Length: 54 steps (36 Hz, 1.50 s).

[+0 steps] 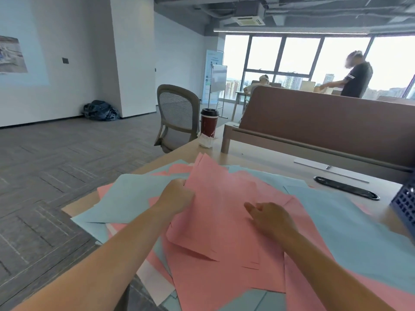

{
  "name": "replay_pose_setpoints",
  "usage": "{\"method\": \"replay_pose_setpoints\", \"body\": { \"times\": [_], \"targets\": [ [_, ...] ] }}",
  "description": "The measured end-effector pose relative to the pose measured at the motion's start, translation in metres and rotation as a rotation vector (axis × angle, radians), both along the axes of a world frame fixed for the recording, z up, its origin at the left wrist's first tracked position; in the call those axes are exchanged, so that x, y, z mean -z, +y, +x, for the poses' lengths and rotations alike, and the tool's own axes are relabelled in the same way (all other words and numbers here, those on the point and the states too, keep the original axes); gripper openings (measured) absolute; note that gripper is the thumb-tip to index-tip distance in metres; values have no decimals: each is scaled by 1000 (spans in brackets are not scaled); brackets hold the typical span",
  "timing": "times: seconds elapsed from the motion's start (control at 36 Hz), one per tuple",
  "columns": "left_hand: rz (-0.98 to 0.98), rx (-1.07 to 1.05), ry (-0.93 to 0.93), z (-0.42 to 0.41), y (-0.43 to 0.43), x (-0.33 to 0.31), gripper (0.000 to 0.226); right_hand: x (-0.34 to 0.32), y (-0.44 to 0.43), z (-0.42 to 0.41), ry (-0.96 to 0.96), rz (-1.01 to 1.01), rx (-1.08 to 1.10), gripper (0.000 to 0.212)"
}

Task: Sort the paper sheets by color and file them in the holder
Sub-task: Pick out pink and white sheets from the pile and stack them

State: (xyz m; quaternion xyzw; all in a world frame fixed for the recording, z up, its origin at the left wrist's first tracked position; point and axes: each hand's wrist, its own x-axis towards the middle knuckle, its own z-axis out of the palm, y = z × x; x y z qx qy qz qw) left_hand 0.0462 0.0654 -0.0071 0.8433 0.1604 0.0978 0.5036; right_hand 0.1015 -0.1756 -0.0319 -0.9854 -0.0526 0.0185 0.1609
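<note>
Pink and light blue paper sheets lie mixed and overlapping across the desk. My left hand (177,196) grips the left edge of a small stack of pink sheets (222,198), raised a little above the pile. My right hand (269,217) rests on top of the pink sheets with fingers extended. Blue sheets (350,225) spread to the right, and more blue sheets (128,198) lie to the left. A blue mesh holder (405,203) shows partly at the right edge of the view.
A dark red lidded cup (209,122) stands on a crumpled napkin at the desk's far corner. A brown divider panel (325,122) runs along the back. An office chair (177,113) stands beyond the desk. A person stands far off by the windows.
</note>
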Motion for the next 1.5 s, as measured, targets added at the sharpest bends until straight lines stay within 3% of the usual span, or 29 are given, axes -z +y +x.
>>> {"method": "replay_pose_setpoints", "body": {
  "times": [0.08, 0.17, 0.28, 0.44, 0.56, 0.72, 0.92, 1.03, 1.14, 1.22, 1.39, 1.5],
  "targets": [
    [76, 1, 15, 4, 1, 4, 18, 2, -3, 3, -41, 71, 45, 50],
    [162, 2, 22, 6, -3, 9, 8, 2, -2, 0, -1, -3, 59, 62],
    [252, 4, -4, 6, -9, 14, 15, 1, 4, 0, 37, 8, 120, 67],
    [233, 38, -6, 15, -9, 14, 13, -12, 9, 16, 26, 394, 228, 53],
    [251, 89, -13, 23, -13, 15, 15, -17, 9, 20, -34, 642, 298, 17],
    [304, 130, 5, 35, -15, 14, 21, -24, 2, 28, -89, 851, 390, 22],
    [306, 111, -7, 45, -18, 19, 20, -16, -7, 34, -86, 952, 502, 16],
    [283, 102, -12, 46, -24, 18, 19, -13, -6, 30, -111, 948, 436, 20],
    [214, 67, -39, 44, -28, 15, 14, -10, 1, 26, -56, 877, 375, 43],
    [160, 73, -27, 42, -31, 14, 18, -6, 0, 24, -47, 808, 364, 48],
    [147, 92, -43, 30, -43, -2, 14, -18, -14, 16, -89, 835, 406, 72],
    [149, 108, -40, 18, -49, -14, 9, -27, -35, 7, -67, 801, 428, 26]
  ]
}}
